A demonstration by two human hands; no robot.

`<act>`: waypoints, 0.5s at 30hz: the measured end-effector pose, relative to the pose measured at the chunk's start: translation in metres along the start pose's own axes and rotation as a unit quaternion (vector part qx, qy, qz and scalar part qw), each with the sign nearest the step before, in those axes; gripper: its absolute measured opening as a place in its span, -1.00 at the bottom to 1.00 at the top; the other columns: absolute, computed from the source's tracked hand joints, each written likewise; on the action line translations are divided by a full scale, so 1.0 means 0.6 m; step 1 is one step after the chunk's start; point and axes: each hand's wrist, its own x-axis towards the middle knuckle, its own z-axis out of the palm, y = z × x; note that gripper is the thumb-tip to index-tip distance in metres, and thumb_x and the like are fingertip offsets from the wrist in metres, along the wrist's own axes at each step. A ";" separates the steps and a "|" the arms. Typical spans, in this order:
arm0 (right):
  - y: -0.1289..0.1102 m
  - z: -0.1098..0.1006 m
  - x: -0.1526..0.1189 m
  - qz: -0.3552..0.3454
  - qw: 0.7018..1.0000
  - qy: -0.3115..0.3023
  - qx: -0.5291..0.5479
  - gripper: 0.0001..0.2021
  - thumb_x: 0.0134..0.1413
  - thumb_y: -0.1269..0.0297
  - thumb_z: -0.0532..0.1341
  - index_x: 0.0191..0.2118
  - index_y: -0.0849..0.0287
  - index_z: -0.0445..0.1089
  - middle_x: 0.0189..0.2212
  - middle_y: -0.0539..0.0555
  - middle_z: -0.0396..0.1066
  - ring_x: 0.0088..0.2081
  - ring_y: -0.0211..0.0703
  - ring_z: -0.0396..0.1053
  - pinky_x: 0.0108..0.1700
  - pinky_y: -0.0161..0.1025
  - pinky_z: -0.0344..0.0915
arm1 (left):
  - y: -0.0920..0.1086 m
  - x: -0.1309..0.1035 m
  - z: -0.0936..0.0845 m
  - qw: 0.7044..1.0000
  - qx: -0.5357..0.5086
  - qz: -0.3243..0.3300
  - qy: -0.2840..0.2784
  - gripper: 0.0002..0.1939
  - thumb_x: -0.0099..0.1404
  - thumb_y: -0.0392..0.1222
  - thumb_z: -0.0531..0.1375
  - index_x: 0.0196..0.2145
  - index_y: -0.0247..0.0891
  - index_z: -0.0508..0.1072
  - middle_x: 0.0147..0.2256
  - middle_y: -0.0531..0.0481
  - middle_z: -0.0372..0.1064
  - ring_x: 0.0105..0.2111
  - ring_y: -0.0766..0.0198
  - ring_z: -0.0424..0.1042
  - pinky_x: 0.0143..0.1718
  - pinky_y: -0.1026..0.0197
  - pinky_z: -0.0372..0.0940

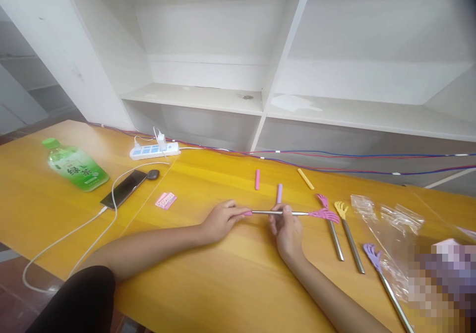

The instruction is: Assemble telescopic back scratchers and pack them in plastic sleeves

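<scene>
Clamping fingers of left hand [219,220], right hand [289,234] on pink backscratcher [322,215]. Can't tell contents of tea bottle [77,167] near far-left tabletop [208,293] corner, plastic bags [401,219] toward right edge.

Facing white open shelving [208,30] split by an upright divider [289,43], looking over a yellow-brown wooden table [223,283] and down onto reddish floor [11,293] at lower left, catching pale, diffuse light on the shelves.

Plain black cloth [80,301] — apparently a sleeve — shows in a smooth, rounded shape at the left arm [148,248]. The left hand [221,220], right hand [288,234] and right forearm [330,293] are bare, both forearms tapering to slim wrists [201,234].
</scene>
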 end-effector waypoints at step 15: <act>-0.003 0.003 -0.008 -0.050 0.998 -0.024 -0.022 -0.50 0.43 -0.23 0.11 -0.21 0.19 0.31 -0.50 -0.04 0.29 -0.66 -0.40 0.10 -0.63 -0.41 0.04 | 0.006 -0.004 -0.003 0.999 0.021 -0.002 0.042 -0.64 0.58 -0.04 0.08 0.17 -0.01 0.56 -0.18 -0.04 0.37 -0.13 0.20 0.36 -0.04 0.18 0.26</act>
